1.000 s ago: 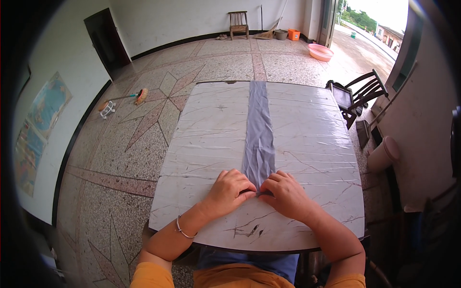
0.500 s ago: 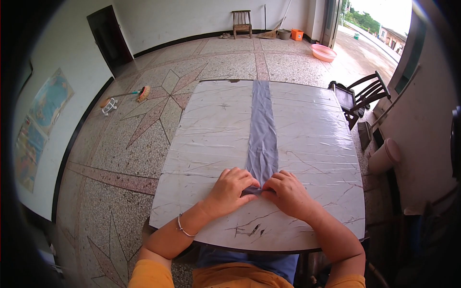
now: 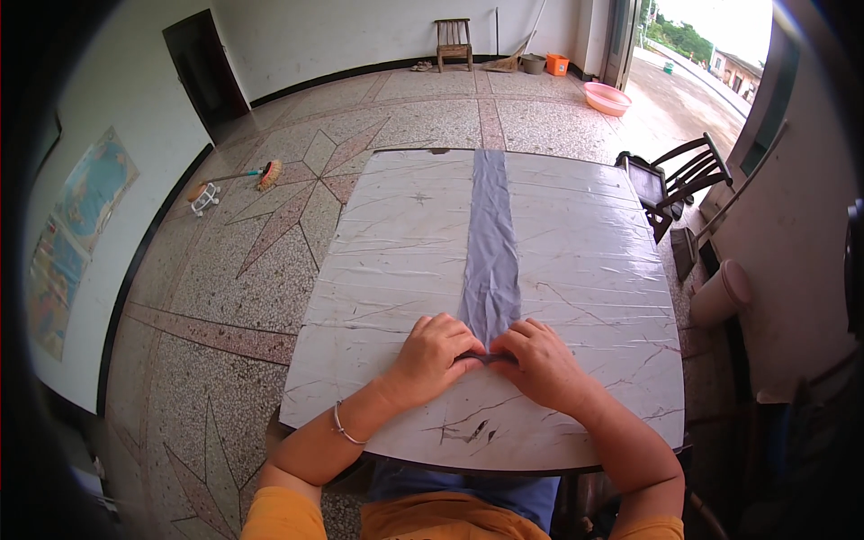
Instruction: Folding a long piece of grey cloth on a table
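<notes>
While both forearms come up from the lower edge of the frame, the left hand [image 3: 435, 354] and the right hand [image 3: 537, 362] meet just below the centre, each curled nearly closed with its fingertips pressed down on the near end of a long grey-blue cloth strip [image 3: 490, 252]. That strip lies flat along the middle of the bench [image 3: 387, 261], running from the hands straight up to the far edge, and a small fold of it shows pinched between the two hands. A thin bracelet [image 3: 342, 425] circles the left wrist. Blue cloth [image 3: 468, 490] hangs below the near edge of the bench at the bottom of the frame; whether it joins the strip cannot be told. At the upper right, a pink basin [image 3: 606, 97] sits on the floor near the doorway, and an orange bucket [image 3: 557, 64] and a grey pot [image 3: 534, 63] stand by the far wall; what any of them holds cannot be seen. A wooden chair [image 3: 453, 41] stands at the top centre, a dark chair [image 3: 675, 178] just right of the bench, and a broom [image 3: 236, 176] lies at the upper left.
</notes>
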Demonstrator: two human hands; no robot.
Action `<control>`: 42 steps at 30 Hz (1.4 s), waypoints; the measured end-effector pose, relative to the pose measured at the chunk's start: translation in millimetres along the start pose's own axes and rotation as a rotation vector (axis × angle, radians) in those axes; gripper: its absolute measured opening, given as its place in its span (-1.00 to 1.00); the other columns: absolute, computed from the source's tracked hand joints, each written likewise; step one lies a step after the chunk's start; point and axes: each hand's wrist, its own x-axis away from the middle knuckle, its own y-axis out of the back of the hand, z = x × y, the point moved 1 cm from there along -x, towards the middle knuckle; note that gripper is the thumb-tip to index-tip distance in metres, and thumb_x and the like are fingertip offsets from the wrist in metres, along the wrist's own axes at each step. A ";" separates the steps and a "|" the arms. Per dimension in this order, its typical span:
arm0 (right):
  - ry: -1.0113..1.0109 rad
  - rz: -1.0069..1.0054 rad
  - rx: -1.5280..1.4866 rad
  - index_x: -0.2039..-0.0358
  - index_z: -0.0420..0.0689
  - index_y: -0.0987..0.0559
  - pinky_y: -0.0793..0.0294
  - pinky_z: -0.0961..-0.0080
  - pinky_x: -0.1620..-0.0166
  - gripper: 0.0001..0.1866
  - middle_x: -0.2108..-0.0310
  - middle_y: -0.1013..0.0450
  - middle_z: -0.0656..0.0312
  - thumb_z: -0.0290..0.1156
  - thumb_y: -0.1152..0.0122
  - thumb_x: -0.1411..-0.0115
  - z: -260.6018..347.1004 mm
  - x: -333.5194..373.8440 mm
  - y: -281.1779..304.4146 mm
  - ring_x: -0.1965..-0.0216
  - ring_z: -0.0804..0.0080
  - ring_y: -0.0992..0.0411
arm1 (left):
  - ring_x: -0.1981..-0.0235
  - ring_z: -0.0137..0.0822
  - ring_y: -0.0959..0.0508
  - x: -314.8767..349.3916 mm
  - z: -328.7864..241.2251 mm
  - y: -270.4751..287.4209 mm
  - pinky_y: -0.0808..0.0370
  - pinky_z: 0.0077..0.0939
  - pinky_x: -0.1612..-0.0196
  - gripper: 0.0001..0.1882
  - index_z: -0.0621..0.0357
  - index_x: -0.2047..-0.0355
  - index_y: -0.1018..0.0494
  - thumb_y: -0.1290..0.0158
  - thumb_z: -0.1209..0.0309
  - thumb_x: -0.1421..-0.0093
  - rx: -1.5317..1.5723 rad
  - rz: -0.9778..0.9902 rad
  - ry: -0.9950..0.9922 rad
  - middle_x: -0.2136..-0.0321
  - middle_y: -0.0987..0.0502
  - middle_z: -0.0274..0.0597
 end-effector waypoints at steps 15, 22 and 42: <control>-0.039 0.023 -0.008 0.33 -0.13 -0.59 -0.40 0.27 0.03 -0.85 0.35 -0.50 0.17 -0.44 -0.34 -0.06 5.4 -1.4 5.1 0.21 0.15 -0.43 | 0.15 -0.25 -0.47 1.9 -0.8 -0.2 -0.34 -0.31 0.02 -0.81 0.02 0.30 -0.57 -0.29 0.39 -0.04 -0.039 -0.019 0.016 0.27 -0.53 -0.33; -0.024 0.052 0.052 0.33 -0.13 -0.59 -0.40 0.29 0.01 -0.82 0.32 -0.51 0.17 -0.44 -0.37 -0.03 -4.8 2.4 -1.4 0.19 0.15 -0.44 | 0.16 -0.26 -0.47 -3.0 -8.4 1.7 -0.33 -0.33 0.05 -0.83 0.01 0.30 -0.57 -0.28 0.37 -0.07 -0.011 -0.047 -0.014 0.29 -0.53 -0.34; -0.039 0.055 -0.013 0.33 -0.14 -0.57 -0.39 0.27 0.01 -0.86 0.33 -0.50 0.17 -0.45 -0.33 -0.08 6.1 -2.7 4.7 0.18 0.15 -0.43 | 0.16 -0.25 -0.47 1.7 -0.1 -1.4 -0.34 -0.31 0.04 -0.82 0.03 0.30 -0.57 -0.27 0.38 -0.06 -0.036 -0.005 -0.005 0.31 -0.53 -0.34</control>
